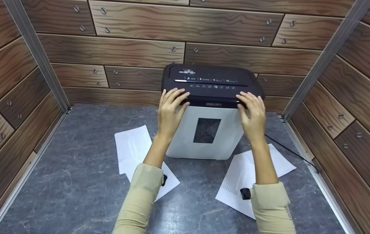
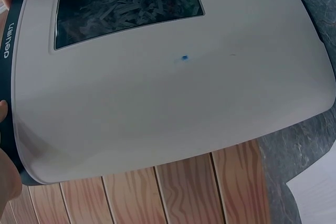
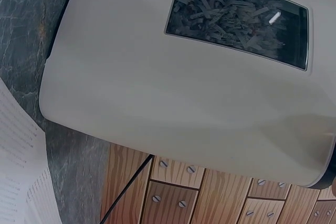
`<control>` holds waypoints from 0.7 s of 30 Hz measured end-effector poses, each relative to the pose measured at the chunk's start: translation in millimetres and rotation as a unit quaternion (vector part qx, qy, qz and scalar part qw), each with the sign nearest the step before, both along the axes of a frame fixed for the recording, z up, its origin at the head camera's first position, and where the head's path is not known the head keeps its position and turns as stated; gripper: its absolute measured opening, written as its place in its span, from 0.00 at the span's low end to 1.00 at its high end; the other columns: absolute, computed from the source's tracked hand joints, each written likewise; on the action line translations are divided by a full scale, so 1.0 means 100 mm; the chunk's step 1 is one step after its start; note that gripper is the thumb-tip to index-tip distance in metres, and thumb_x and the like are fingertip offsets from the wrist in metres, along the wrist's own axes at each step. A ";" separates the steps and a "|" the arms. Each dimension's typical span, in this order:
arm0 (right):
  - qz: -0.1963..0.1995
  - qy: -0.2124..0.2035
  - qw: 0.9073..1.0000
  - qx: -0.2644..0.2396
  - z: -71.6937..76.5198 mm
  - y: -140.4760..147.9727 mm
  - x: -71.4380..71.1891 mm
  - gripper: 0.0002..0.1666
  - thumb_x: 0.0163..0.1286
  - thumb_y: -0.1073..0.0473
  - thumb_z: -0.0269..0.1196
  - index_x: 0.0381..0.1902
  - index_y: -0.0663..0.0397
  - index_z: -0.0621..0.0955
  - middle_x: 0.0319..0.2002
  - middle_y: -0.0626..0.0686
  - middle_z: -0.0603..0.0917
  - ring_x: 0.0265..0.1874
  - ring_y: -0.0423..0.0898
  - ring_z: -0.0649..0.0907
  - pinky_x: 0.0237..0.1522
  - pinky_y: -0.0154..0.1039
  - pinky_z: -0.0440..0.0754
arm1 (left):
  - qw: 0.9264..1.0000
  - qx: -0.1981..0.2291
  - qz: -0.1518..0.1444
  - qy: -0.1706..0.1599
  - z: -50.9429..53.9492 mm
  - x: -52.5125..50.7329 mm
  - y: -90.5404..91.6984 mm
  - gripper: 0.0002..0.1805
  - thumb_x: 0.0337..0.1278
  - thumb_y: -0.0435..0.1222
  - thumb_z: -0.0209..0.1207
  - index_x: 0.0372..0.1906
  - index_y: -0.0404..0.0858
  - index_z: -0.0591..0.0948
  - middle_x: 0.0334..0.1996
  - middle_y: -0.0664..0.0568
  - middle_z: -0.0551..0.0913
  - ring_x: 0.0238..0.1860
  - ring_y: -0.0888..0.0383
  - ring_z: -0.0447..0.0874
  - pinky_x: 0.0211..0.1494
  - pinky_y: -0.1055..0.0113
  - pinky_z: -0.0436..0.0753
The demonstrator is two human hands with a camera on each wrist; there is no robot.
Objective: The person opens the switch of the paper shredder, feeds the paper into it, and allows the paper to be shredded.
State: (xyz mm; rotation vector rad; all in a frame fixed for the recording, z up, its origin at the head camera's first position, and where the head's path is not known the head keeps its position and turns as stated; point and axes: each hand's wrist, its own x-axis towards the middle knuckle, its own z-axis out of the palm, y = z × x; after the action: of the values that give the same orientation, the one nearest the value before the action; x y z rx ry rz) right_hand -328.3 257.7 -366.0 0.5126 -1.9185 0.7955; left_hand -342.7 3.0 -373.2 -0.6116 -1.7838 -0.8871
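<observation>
Shredder (image 1: 181, 136) stands on the tabletop (image 1: 84, 169) at our twelve o'clock. Left hand (image 1: 169, 115), right hand (image 1: 253, 117): fingers clamped over the lid's (image 1: 211, 93) front edge at eight and four. We judge it best to match both grips and hold the lid level.

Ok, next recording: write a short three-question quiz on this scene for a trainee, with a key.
1. True or false: the left hand and right hand both touch the dark top of the shredder.
2. What shows behind the shredder's window?
3. In the head view, on which side of the shredder does the cord show? A) left B) right C) front

Key: 1. True. 2. Shredded paper strips. 3. B.
</observation>
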 end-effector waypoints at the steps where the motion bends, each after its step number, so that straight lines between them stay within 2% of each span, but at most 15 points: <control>1: 0.000 0.000 1.000 0.000 0.00 0.00 0.00 0.14 0.60 0.69 0.62 0.45 0.59 0.82 0.50 0.53 0.80 0.56 0.50 0.72 0.65 0.46 0.52 | 1.000 0.000 0.000 0.000 0.00 0.00 0.00 0.15 0.48 0.34 0.65 0.45 0.37 0.83 0.47 0.49 0.80 0.56 0.53 0.71 0.67 0.57 0.55; 21: -0.002 -0.004 1.000 -0.007 -0.01 -0.01 0.01 0.14 0.60 0.69 0.62 0.46 0.58 0.82 0.50 0.52 0.80 0.56 0.50 0.72 0.66 0.46 0.51 | 1.000 -0.005 0.000 0.001 -0.02 0.00 0.00 0.15 0.49 0.35 0.65 0.45 0.37 0.83 0.47 0.49 0.80 0.56 0.53 0.70 0.68 0.57 0.54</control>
State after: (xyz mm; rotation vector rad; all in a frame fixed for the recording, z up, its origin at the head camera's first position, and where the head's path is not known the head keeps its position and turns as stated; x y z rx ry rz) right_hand -327.3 256.9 -367.5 0.4980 -1.9184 0.8096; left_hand -342.6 3.1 -375.2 -0.6185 -1.7871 -0.8767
